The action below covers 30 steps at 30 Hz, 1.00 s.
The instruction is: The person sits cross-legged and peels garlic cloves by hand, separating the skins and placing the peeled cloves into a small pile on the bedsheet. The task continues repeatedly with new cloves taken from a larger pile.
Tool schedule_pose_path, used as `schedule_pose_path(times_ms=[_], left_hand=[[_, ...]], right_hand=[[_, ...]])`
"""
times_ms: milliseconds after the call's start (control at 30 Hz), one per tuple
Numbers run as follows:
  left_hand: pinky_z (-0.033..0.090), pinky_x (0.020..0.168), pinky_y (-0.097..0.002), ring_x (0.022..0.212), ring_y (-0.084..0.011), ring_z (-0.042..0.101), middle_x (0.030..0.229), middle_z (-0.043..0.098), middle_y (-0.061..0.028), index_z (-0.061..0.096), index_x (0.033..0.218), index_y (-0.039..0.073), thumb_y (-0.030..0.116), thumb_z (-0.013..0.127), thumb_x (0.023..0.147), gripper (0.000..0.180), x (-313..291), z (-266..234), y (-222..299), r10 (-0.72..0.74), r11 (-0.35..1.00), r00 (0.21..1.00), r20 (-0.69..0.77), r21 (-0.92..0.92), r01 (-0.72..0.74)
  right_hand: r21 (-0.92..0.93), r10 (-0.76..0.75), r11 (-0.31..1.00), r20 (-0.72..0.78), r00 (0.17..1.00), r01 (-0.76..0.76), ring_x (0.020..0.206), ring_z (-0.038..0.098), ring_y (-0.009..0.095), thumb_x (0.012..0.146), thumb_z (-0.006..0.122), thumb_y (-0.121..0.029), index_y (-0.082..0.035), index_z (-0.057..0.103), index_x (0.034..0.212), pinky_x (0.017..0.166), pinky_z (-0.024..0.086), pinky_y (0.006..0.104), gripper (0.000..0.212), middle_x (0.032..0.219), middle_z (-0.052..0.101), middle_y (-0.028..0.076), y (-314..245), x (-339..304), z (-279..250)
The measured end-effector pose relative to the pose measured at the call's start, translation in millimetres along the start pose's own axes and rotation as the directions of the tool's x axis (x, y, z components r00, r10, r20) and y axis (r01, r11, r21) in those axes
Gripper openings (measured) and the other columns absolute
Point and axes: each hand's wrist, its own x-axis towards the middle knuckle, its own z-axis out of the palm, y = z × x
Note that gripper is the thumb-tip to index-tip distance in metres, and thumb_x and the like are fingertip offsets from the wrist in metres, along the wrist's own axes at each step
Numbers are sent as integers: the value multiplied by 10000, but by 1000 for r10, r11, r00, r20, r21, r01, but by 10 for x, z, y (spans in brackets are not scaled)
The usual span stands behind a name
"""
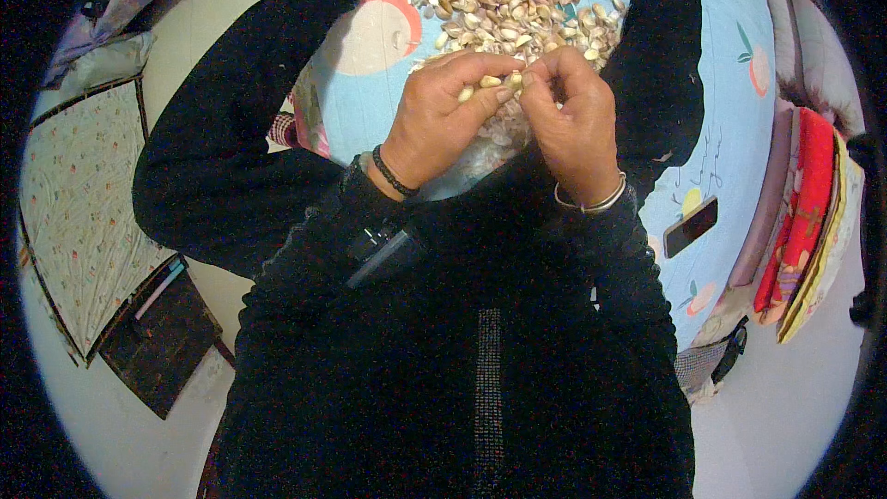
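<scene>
My left hand [443, 109] and my right hand [571, 120] meet in front of me, fingertips almost touching. Between the left thumb and fingers sit a few pale garlic cloves [490, 81]. My right thumb and forefinger pinch at a garlic clove [516, 80] held at the left fingertips. Just beyond the hands lies a wide heap of unpeeled garlic cloves [508, 5] on a light blue printed cloth [370, 102]. Papery skins [504, 134] are gathered below the hands, partly hidden by them.
My black-clad legs [249, 83] lie bent on either side of the heap. A dark phone [691, 227] rests on the cloth at the right. Folded red and yellow textiles [804, 212] stand farther right. At the left are a patterned cloth-covered surface [92, 194] and a dark panel [162, 342].
</scene>
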Motion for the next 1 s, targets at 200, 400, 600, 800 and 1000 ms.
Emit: schedule_pose_path(times_ms=[200,400,600,800,1000], left_hand=[[444,592,-196,711,-66,551,879,628,-47,581,1086,13,95,533,873,233,19,-62,-38,-405,644,894,192,-635,427],[441,602,-181,712,-58,548,909,622,-49,552,1124,19,103,522,880,260,29,-107,-76,-375,594,897,233,-683,426],[449,618,-196,683,-74,545,900,623,-84,540,1101,15,115,530,879,244,15,-41,-52,-330,750,920,212,-534,391],[447,604,-194,665,-74,546,847,595,-29,550,1015,32,91,563,867,161,-19,-12,-61,-297,793,943,149,-512,331],[449,608,-190,685,-69,551,848,597,-15,567,1002,30,93,593,850,166,-15,-23,-99,-294,810,943,157,-484,333]], right_hand=[[9,10,1000,-114,993,-9,533,482,120,767,579,-82,-11,522,732,501,411,273,98,593,514,76,86,-17,-35],[-59,136,989,2,991,-136,577,481,105,768,600,-88,-4,531,733,526,405,258,114,636,536,61,82,-37,-202],[268,79,955,193,978,-130,701,516,81,826,597,-83,4,576,863,647,402,201,96,774,573,9,39,38,-152],[350,91,923,196,976,-156,637,519,93,746,642,-77,-15,572,771,579,427,235,97,700,587,38,34,27,-118],[127,2,992,72,997,-11,629,553,117,738,630,-65,-13,565,758,566,448,253,86,689,585,54,57,18,-58]])
